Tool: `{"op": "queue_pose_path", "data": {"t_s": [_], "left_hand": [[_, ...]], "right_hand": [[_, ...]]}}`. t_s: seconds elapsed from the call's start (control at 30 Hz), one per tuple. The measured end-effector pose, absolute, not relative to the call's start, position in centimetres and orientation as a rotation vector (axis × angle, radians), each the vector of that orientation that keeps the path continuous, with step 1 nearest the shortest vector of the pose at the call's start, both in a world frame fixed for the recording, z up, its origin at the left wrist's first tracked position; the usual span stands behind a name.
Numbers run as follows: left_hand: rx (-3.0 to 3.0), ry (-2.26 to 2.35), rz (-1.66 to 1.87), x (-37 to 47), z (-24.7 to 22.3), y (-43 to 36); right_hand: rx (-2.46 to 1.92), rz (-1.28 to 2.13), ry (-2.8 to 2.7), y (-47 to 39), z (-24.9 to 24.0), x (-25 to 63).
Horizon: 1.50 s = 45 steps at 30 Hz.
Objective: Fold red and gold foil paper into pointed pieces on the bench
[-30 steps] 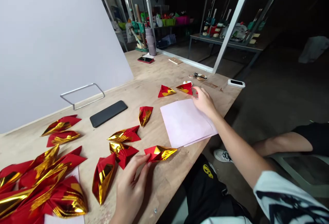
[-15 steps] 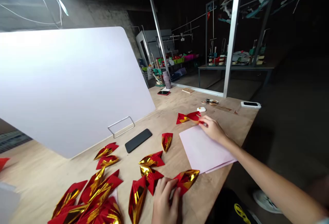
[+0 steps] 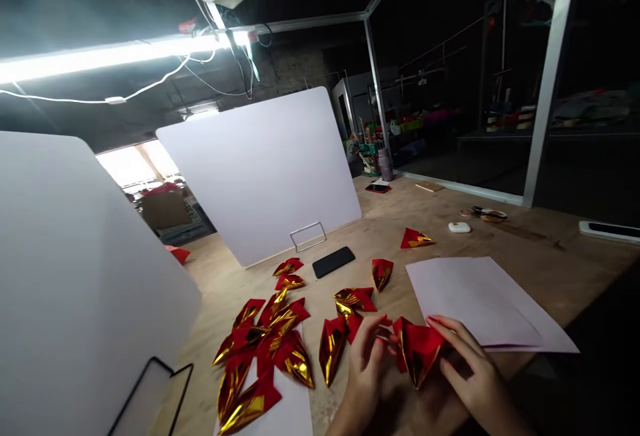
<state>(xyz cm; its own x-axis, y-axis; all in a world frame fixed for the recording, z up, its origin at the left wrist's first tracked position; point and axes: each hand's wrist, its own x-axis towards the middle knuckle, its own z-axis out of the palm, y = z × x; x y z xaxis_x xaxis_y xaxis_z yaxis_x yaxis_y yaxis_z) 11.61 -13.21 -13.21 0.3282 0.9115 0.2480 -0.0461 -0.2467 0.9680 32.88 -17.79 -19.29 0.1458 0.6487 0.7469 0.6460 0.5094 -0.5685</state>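
Both hands are at the table's front edge, around one red-and-gold folded paper piece [image 3: 419, 351] whose point faces down. My right hand [image 3: 473, 373] pinches its upper right edge with bent fingers. At its left edge is my left hand [image 3: 367, 363], fingers curled in against it; the exact contact there is partly hidden. Just left of my left hand lie more pieces of the same kind, one upright [image 3: 331, 351] and one sideways [image 3: 356, 299]. A heap of such pieces [image 3: 267, 336] spreads farther left, partly over a white sheet [image 3: 295, 403].
White paper sheets [image 3: 465, 289] lie beside my right hand. Behind are single folded pieces [image 3: 383, 274], a black phone [image 3: 333, 262], a white case [image 3: 459, 227] and scissors [image 3: 487, 214]. White boards [image 3: 270, 169] stand on wire stands [image 3: 309, 236]. A metal post [image 3: 553, 83] rises at right.
My right hand has come back from the folded piece behind the sheets to the front, beside my left hand. The view has swung left, and the held piece is now between both hands.
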Motion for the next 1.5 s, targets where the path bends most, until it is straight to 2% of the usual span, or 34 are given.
{"op": "queue_pose_path", "data": {"t_s": [0.17, 0.4, 0.7, 1.0, 1.5], "left_hand": [[1.471, 0.669, 1.144, 11.0, -13.2, -13.0], [1.437, 0.729, 1.011, 11.2, -12.3, -13.7], [1.394, 0.85, 0.954, 11.5, -11.8, -13.5], [1.382, 0.86, 0.866, 11.1, -11.4, -12.9], [1.201, 0.836, 0.841, 11.5, -12.3, -12.1]], "right_hand": [[-1.134, -0.085, -1.512, -18.2, -19.4, 31.5], [-1.143, -0.119, -1.588, -18.5, -20.2, 31.5], [-1.175, 0.125, -1.468, -18.9, -19.0, 31.1], [-1.148, 0.145, -1.336, -19.0, -18.2, 30.9], [-1.041, 0.264, -1.414, -19.7, -17.5, 31.7]]}}
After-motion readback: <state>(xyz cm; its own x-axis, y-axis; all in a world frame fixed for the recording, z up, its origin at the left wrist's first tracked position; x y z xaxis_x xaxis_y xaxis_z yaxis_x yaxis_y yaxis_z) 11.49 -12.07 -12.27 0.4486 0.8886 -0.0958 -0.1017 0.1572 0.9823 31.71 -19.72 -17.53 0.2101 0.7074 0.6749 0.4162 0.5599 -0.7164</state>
